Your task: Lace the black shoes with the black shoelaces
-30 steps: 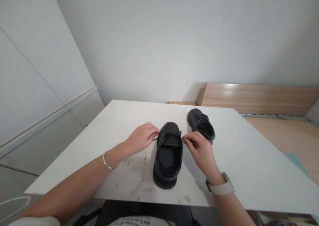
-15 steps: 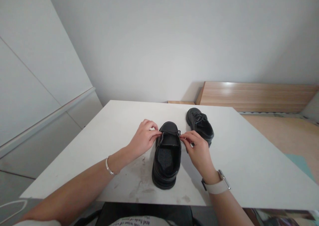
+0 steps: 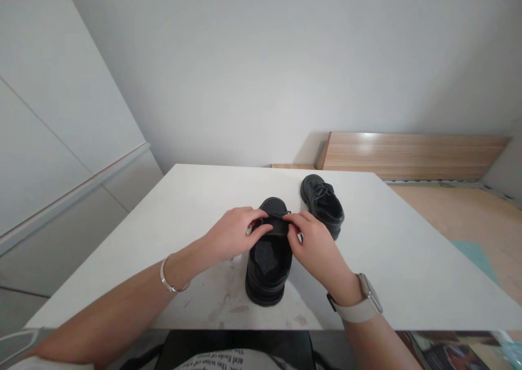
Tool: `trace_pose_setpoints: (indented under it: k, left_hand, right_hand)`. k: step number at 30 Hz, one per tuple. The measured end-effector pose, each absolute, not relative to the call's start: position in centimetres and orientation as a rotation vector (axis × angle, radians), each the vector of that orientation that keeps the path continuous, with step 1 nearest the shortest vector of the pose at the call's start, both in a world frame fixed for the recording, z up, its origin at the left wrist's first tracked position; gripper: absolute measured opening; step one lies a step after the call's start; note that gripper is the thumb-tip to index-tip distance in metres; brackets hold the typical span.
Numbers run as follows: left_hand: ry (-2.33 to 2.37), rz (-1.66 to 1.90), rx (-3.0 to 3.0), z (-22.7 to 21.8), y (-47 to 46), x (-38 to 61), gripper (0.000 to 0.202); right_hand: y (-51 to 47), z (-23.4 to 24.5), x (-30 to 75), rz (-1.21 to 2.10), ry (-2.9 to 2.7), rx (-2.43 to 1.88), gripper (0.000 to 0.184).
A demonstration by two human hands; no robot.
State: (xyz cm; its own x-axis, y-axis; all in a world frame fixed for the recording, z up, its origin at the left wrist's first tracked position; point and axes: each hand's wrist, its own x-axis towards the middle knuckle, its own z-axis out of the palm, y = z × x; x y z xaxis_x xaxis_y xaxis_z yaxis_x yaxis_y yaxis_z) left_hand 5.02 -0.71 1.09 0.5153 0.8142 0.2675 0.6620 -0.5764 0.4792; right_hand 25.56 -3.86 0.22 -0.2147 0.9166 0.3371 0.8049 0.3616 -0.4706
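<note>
One round-toed black leather shoe (image 3: 267, 261) sits between your left hand (image 3: 234, 229) and right hand (image 3: 316, 245), both curled at black laces (image 3: 277, 215); can't tell what's gripped.

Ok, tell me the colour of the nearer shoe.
The nearer shoe is black; the head view, the only one, shows it.

My left hand (image 3: 236, 229) and right hand (image 3: 313, 238) hide parts of the near shoe (image 3: 265, 293); its lace (image 3: 277, 215) looks too thin to trace. The near edge crops my shirt (image 3: 234, 360).

Both hands (image 3: 235, 229) (image 3: 315, 240) close together, fingers (image 3: 253, 214) bent
</note>
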Motion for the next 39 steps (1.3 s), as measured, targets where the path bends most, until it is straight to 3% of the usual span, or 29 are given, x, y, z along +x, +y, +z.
trace_pose_setpoints:
  k: [10,16,20,25,28,33,39]
  left_hand:
    - [1.313,0.307,2.706,2.2,1.0,6.5,0.012]
    - [1.357,0.246,2.856,2.3,1.0,7.4,0.014]
    - [1.294,0.548,2.816,3.6,1.2,7.5,0.011]
    - [1.027,1.45,2.45,8.5,1.5,6.1,0.012]
    - [0.904,1.787,2.238,11.7,0.6,5.6,0.009]
    - [0.759,1.758,2.048,13.4,-1.2,6.7,0.007]
    - [0.62,1.606,1.866,11.9,-1.6,7.9,0.016]
  right_hand:
    - [-3.0,1.8,23.4,-0.13,-2.335,-1.859,0.022]
    - [-2.7,2.2,23.2,-0.183,-2.306,-1.756,0.018]
    - [-2.1,2.7,23.3,0.018,-2.165,-1.639,0.013]
    - [-1.6,5.8,23.6,0.29,-1.79,-1.156,0.007]
    - [-1.8,9.0,23.2,0.323,-1.587,-0.817,0.004]
    - [-2.8,12.5,21.5,0.278,-1.512,-0.585,0.004]
    - [-2.4,11.7,20.4,0.087,-1.588,-0.609,0.004]
